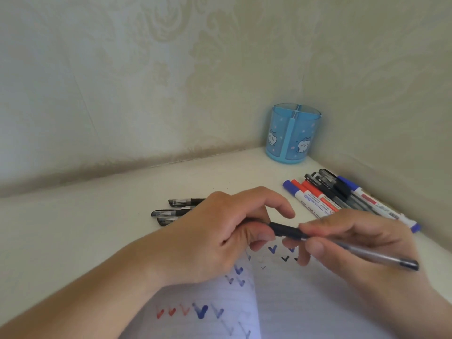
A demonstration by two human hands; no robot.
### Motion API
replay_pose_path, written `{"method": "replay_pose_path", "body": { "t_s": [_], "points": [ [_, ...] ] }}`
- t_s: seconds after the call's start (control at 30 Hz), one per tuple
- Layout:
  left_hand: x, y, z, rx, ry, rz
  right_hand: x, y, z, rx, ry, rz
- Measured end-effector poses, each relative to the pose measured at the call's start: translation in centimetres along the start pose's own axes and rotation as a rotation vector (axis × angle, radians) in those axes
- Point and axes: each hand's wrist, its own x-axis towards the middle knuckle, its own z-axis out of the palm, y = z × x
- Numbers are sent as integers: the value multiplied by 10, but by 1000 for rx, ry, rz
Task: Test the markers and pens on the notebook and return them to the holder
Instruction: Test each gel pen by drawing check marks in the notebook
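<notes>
Here, beneath both hands the open notebook (293, 302) lies on the table (73, 228), ticked in red, blue and black. The right hand (362, 243) pinches a pen (367, 253) mid-barrel; the left hand (220, 236) grips its dark cap end. Beyond sit the blue holder (292, 133) and loose markers (342, 196).

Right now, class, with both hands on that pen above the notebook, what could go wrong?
1. The left hand grips the cap end and the right hand pinches the pen; a sudden pull could streak ink across the notebook.
2. The markers lie loose near the table edge; the right arm could knock them off.
</notes>
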Motion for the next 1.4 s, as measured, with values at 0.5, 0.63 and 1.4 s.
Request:
{"method": "replay_pose_path", "body": {
  "t_s": [0.5, 0.63, 1.4],
  "points": [
    [3, -30, -22, 252, 302, -127, 16, 15, -42, -1023, 323, -29],
    [-2, -62, -46, 647, 273, -429, 17, 24, -70, -1102, 442, 297],
    [2, -38, -57, 458, 620, -438, 12, 13, -52, -859, 324, 171]
  ]
}}
